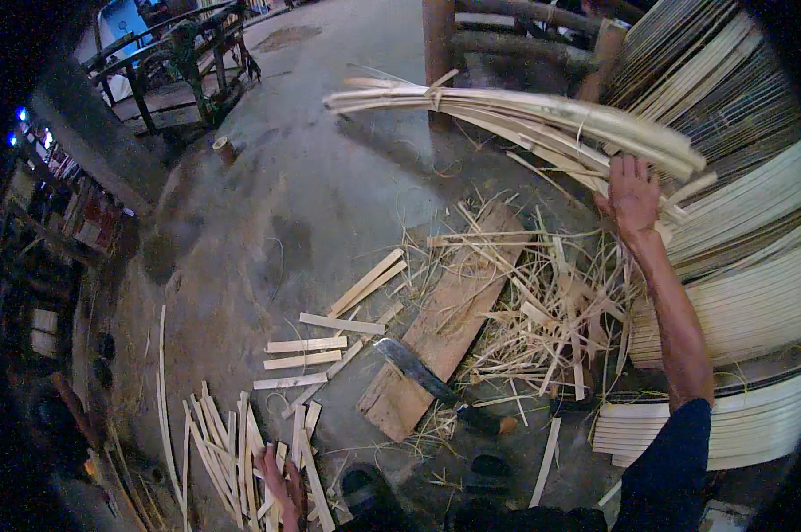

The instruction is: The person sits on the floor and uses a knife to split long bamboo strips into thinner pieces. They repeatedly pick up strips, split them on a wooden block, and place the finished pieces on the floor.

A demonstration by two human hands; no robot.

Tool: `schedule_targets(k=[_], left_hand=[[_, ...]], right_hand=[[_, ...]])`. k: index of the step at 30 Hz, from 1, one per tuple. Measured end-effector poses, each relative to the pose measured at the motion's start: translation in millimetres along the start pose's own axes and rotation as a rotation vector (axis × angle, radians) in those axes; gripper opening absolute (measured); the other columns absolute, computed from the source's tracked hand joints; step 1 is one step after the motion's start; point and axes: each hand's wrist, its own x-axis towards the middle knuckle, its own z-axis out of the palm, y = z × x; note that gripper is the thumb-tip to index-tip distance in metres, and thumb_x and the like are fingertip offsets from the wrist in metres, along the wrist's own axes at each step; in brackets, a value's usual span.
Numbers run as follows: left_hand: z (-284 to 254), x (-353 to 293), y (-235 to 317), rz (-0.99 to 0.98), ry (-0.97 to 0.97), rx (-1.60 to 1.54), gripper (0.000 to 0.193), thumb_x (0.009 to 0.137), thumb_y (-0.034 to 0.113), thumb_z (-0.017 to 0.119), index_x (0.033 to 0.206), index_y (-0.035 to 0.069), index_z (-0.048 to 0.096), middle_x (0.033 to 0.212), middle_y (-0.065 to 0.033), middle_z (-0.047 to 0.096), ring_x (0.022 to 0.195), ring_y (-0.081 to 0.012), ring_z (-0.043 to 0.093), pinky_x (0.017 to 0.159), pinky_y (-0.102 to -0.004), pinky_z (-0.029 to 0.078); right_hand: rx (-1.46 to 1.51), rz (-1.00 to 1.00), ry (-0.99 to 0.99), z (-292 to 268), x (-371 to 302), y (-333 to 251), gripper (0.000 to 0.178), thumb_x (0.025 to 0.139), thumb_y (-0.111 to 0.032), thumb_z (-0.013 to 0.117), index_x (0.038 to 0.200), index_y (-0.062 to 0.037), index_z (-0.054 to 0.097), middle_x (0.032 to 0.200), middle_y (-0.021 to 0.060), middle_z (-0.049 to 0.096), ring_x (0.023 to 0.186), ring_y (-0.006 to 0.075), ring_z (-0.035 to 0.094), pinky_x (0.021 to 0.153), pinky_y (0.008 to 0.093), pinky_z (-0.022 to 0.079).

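At the right, my right hand (633,193) is closed on the end of a long bundle of split bamboo strips (516,111). The bundle is tied with a thin strip and stretches left above the floor, its right end blurred. Low on the left, my left hand (281,486) lies with fingers extended against a spread of short bamboo slats (227,452); its palm side is hidden. A large knife (414,368) with a dark blade rests across the lower part of a wooden board (454,315), its handle toward me.
Bamboo shavings (551,328) heap beside the board. Several cut slats (307,344) lie on the concrete floor (223,293). Stacks of long strips (729,310) line the right side. A post (438,53) stands at the back, a short cut stump (224,149) at the far left.
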Motion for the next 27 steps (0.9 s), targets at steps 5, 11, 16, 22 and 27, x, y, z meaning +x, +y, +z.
schedule_targets(k=[5, 11, 16, 22, 27], left_hand=[[24.0, 116.5, 124.5, 0.075, -0.134, -0.676, 0.035, 0.086, 0.010, 0.057, 0.117, -0.003, 0.050, 0.115, -0.0154, 0.051, 0.105, -0.0268, 0.052, 0.091, -0.0358, 0.042], [138.1, 219.1, 305.0, -0.614, -0.772, -2.047, 0.089, 0.080, 0.068, 0.050, 0.136, 0.001, 0.030, 0.129, -0.0195, 0.043, 0.117, -0.0294, 0.044, 0.102, -0.0384, 0.035], [96.6, 236.8, 372.9, -0.749, -0.720, -2.477, 0.071, 0.084, 0.061, 0.052, 0.131, 0.008, 0.039, 0.125, -0.0110, 0.049, 0.112, -0.0255, 0.050, 0.095, -0.0415, 0.043], [79.7, 245.4, 345.5, -0.559, -0.521, -2.285, 0.051, 0.091, 0.049, 0.048, 0.121, 0.009, 0.045, 0.113, -0.0076, 0.053, 0.102, -0.0234, 0.055, 0.092, -0.0394, 0.046], [44.3, 303.0, 288.7, -0.168, -0.463, -2.286, 0.044, 0.093, 0.047, 0.046, 0.116, 0.009, 0.046, 0.107, -0.0069, 0.054, 0.100, -0.0211, 0.055, 0.089, -0.0380, 0.046]], right_hand=[[-0.081, -0.034, 0.199, -106.3, -18.4, -4.0, 0.051, 0.064, -0.022, 0.076, 0.104, -0.0057, 0.049, 0.103, 0.0108, 0.051, 0.099, 0.0284, 0.048, 0.081, 0.0411, 0.038], [-0.103, 0.002, 0.153, -166.7, -130.0, -24.7, 0.055, 0.065, -0.031, 0.074, 0.109, -0.0080, 0.052, 0.105, 0.0097, 0.054, 0.104, 0.0284, 0.050, 0.087, 0.0434, 0.038], [0.101, 0.082, -0.090, -199.6, -229.8, -55.2, 0.058, 0.066, -0.024, 0.076, 0.116, -0.0052, 0.053, 0.112, 0.0130, 0.054, 0.106, 0.0308, 0.049, 0.091, 0.0451, 0.039], [0.545, -0.270, -0.080, -278.1, -250.3, -58.2, 0.059, 0.065, -0.018, 0.079, 0.118, -0.0076, 0.056, 0.115, 0.0165, 0.053, 0.107, 0.0385, 0.052, 0.091, 0.0477, 0.043], [0.429, -0.161, 0.117, -280.0, -151.5, -75.9, 0.074, 0.065, -0.039, 0.079, 0.125, -0.0074, 0.049, 0.116, 0.0195, 0.055, 0.103, 0.0370, 0.056, 0.087, 0.0430, 0.046]])
